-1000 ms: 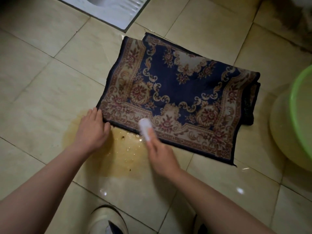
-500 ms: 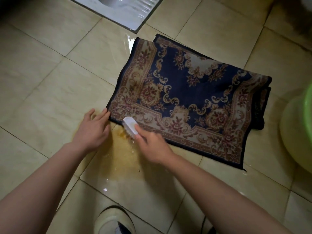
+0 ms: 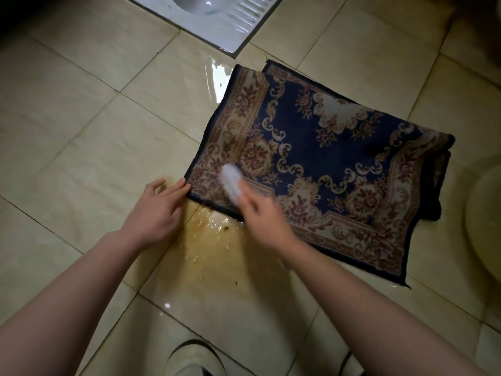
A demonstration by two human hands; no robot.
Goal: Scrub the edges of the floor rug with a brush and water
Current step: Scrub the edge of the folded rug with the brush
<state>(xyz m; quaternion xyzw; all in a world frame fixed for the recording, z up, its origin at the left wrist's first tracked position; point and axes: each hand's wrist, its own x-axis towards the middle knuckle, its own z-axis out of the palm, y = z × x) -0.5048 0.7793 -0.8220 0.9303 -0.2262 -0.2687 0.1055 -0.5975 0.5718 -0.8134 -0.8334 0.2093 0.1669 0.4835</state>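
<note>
While the rug [image 3: 339, 158] is lying folded on wet tiles [image 3: 81, 137], the brush [image 3: 231, 181] is resting on its near-left corner, seemingly gripped by the blurred right hand [image 3: 264, 217]; the left hand [image 3: 156, 213], fingers spread, is touching that corner's edge.

There is one dark blue floral woven rug [image 3: 325, 158] and one white plastic scrubbing brush [image 3: 230, 183]. Two hands show: left hand [image 3: 154, 213], right hand [image 3: 263, 215]. One white ceramic squat toilet [image 3: 217, 20], one brownish puddle [image 3: 217, 248], one white shoe [image 3: 192, 359].

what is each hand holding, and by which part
The right hand grips the white scrub brush by its near end; the left hand holds nothing, open beside the rug.
</note>
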